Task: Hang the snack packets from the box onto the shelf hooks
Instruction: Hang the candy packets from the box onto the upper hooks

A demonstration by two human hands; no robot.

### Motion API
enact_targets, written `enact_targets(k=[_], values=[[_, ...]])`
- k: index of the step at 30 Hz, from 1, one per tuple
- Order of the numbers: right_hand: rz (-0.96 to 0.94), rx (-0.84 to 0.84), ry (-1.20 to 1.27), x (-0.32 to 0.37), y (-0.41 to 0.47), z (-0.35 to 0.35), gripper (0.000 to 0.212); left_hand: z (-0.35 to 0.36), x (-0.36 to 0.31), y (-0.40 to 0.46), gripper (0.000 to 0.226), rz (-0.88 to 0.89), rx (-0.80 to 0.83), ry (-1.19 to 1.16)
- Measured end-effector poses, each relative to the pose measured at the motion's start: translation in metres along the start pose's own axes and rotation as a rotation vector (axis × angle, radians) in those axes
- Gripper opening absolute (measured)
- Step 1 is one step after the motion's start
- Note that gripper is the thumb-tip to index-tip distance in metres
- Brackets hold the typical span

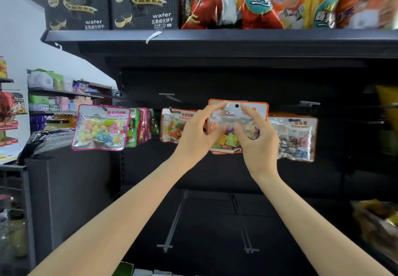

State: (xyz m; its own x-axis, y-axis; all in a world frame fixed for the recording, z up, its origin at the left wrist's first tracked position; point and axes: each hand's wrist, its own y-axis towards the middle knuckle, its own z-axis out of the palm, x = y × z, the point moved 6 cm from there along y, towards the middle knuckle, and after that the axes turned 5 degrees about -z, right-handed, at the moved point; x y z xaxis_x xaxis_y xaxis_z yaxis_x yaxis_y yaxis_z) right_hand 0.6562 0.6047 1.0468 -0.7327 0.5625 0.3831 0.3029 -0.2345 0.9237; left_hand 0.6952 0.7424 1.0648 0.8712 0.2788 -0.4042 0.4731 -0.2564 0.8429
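Glossy clear-plastic pkt (238,125) – matt metal shelf (215,36)

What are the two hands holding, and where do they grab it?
Both hands hold one orange-edged candy packet. The left hand pinches its left side near the top; the right hand grips its front, fingers up by the hang hole.

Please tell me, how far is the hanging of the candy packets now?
Done: the pink-edged packet, the jelly bean packet and the stone candy packet already hang in the row. In hand: the left hand and right hand hold the orange-edged packet up to the row. Left: the box is out of view, so the remainder is unknown.
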Motion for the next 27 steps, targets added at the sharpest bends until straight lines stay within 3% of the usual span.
enact_targets(k=[10,27], values=[[0.122,0.077,-0.052,-0.028,-0.010,0.000,0.036,0.019,0.020,-0.010,0.053,-0.162,0.102,0.004],[0.070,0.071,-0.157,-0.036,0.000,0.002,0.040,0.024,0.026,-0.003,0.055,-0.190,0.037,0.082]])
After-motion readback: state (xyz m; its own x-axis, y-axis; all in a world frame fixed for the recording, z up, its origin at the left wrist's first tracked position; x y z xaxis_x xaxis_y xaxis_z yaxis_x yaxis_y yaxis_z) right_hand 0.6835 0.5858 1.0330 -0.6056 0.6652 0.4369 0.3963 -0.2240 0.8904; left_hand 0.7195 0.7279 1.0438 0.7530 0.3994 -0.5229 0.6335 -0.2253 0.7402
